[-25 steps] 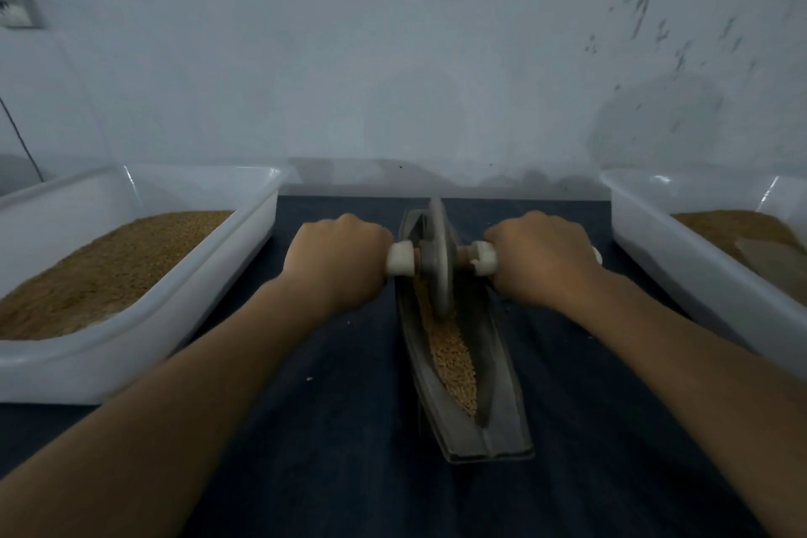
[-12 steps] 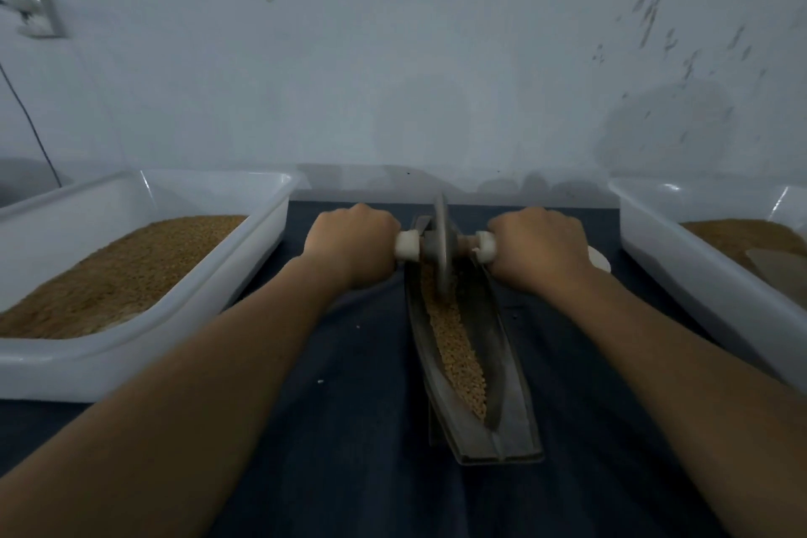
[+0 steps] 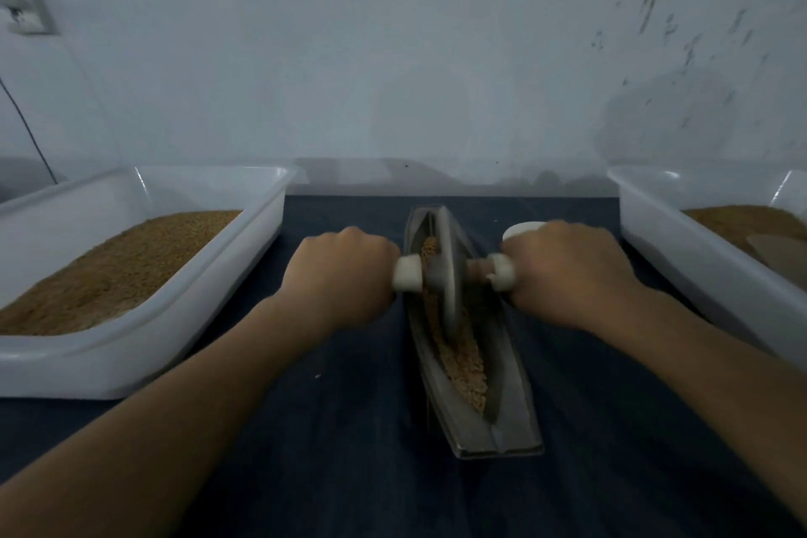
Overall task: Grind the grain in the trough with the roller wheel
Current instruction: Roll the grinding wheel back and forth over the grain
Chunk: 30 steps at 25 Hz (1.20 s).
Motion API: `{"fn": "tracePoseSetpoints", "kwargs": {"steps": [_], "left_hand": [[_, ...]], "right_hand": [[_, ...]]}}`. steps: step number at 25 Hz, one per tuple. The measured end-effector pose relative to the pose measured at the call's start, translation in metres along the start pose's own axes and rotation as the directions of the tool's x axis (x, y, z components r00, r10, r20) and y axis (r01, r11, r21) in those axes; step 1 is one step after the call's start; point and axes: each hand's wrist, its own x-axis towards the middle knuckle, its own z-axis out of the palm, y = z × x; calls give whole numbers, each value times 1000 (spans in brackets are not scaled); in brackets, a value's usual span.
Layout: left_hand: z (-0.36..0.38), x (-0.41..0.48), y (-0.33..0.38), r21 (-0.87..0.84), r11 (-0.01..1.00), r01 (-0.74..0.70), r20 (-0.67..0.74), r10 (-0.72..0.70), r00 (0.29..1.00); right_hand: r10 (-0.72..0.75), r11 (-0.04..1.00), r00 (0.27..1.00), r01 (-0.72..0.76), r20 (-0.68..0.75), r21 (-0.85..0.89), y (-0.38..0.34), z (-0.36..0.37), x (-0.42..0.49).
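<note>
Grinding under way: wheel [image 3: 446, 266] towards the far end of the trough [image 3: 515, 419], both fists on its axle [image 3: 478, 270].
Wheel stands on edge in the channel, with grain [image 3: 465, 363] lying along the near side and a little showing beyond it. Left hand [image 3: 345, 275] and right hand [image 3: 567, 271] are each curled tight round an axle grip, knuckles up, just outside the white collars [image 3: 408, 279]; the forearms reach forward on either side of the trough. The grain looks mostly whole, so the job seems early or midway. The next move probably calls for an even pull back along the channel, hands level so the wheel does not tilt, pressing down without pushing kernels over the near lip.
</note>
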Motion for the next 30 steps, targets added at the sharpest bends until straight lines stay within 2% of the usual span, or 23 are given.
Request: {"fn": "tracePoseSetpoints", "kwargs": {"steps": [3, 7, 12, 15, 18, 22, 24, 26, 28, 30], "left_hand": [[5, 43, -7, -17, 997, 72, 37, -72, 997], [-3, 26, -2, 19, 1000, 25, 32, -26, 999], [-15, -38, 6, 69, 993, -100, -145, 109, 983], [-13, -22, 5, -7, 999, -36, -7, 36, 999], [-5, 23, 0, -7, 999, 42, 74, -41, 996], [-9, 31, 0, -14, 999, 52, 100, -50, 994], [-11, 2, 4, -9, 1000, 6, 52, -6, 999], [-17, -33, 7, 25, 998, -65, -76, 67, 995], [-25, -44, 6, 90, 988, -127, -196, 143, 970], [-21, -35, 8, 93, 990, -103, -157, 117, 981]], "right_hand": [[33, 999, 999, -33, 24, 35, -5, 11, 46], [28, 996, 999, -31, 35, 89, 2, 15, 27], [-91, 996, 974, 89, -206, -17, 8, -5, -43], [-51, 996, 989, 40, -135, -83, 4, -2, -29], [53, 998, 998, -52, -15, 47, -4, 8, 18], [47, 995, 997, -52, 63, 84, -2, 5, 32], [12, 999, 1000, -13, 13, 53, 1, 6, 2], [-60, 998, 990, 56, -129, -32, 4, 0, -32], [-90, 996, 974, 87, -208, -26, 8, -7, -50], [-76, 997, 981, 69, -179, -45, 7, -5, -46]]}}
